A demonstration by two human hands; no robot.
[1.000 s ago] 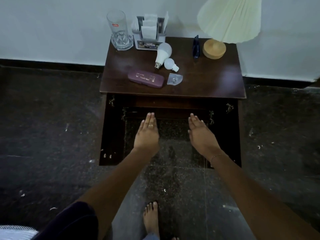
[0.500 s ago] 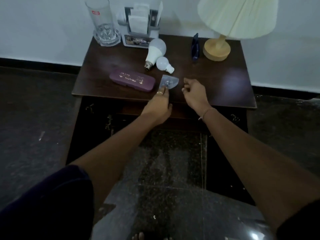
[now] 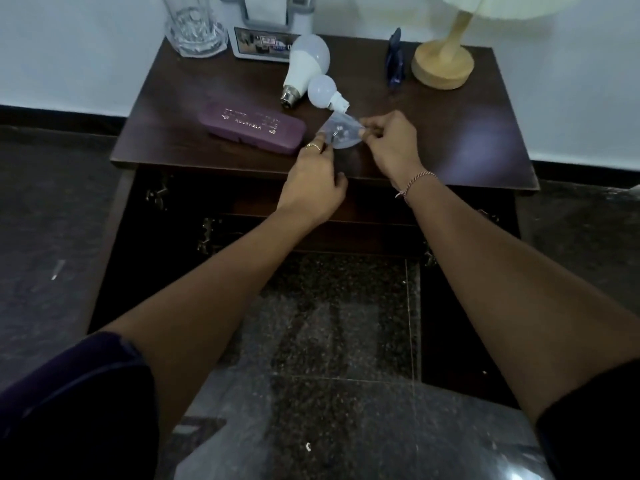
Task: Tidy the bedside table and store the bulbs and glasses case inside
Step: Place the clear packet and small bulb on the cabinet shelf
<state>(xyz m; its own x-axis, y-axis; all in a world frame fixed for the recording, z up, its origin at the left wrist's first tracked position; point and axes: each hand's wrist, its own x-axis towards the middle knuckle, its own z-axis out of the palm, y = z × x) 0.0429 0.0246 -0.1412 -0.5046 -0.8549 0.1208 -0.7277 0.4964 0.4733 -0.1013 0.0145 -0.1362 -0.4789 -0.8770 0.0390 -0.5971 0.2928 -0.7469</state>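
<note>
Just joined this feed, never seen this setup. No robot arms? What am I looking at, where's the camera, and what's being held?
No machine: these are a person's bare hands, filmed by one wide-angle camera on their head, looking down. On the bedside table lie a purple glasses case, a large bulb and a small bulb, with a glass tumbler, a lamp base and a white organiser at the back. The right hand pinches a small clear plastic pouch; the left hand rests fingertips on its other edge.
</note>
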